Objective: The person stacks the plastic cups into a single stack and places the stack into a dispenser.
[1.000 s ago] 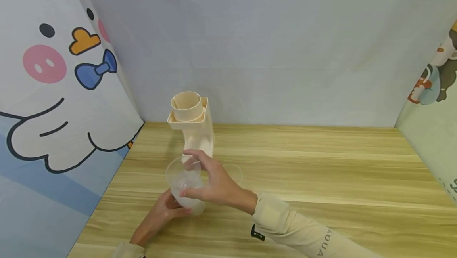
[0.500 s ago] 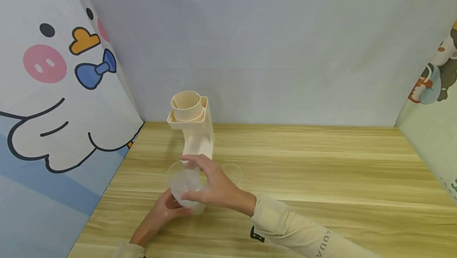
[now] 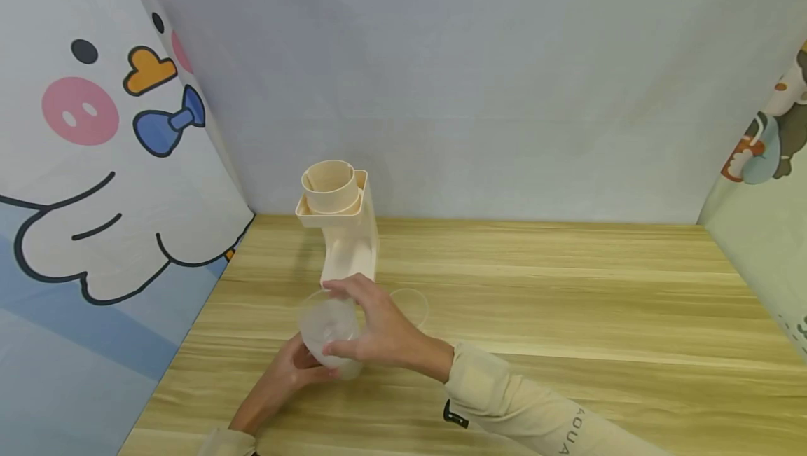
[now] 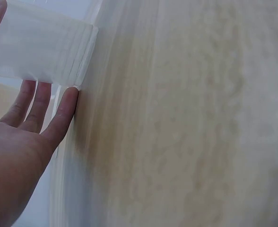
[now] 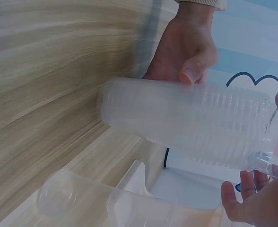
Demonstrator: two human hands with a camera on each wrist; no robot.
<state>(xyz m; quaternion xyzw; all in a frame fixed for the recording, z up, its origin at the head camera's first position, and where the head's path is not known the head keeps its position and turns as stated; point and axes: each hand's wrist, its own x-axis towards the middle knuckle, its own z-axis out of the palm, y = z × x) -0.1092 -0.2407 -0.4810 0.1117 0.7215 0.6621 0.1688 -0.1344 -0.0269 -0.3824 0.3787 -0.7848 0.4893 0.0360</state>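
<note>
A stack of nested clear plastic cups stands on the table, its ridged rims uppermost. My left hand grips the stack low down, the thumb on one side; in the left wrist view the left hand has its fingers along the cups, one fingertip at the bottom edge. Around the top reaches my right hand, thumb on the near side and fingers on the far side of the rim. The right wrist view has the right hand at the rims.
Behind the cups is a cream plastic stand with a round tube on top. Another clear cup rim shows to the right, partly behind my right hand. A grey cloth wall backs the wooden table.
My right hand and the rim at the top of the stack have moved down slightly, the rim also a little right. My left hand has stayed in place.
</note>
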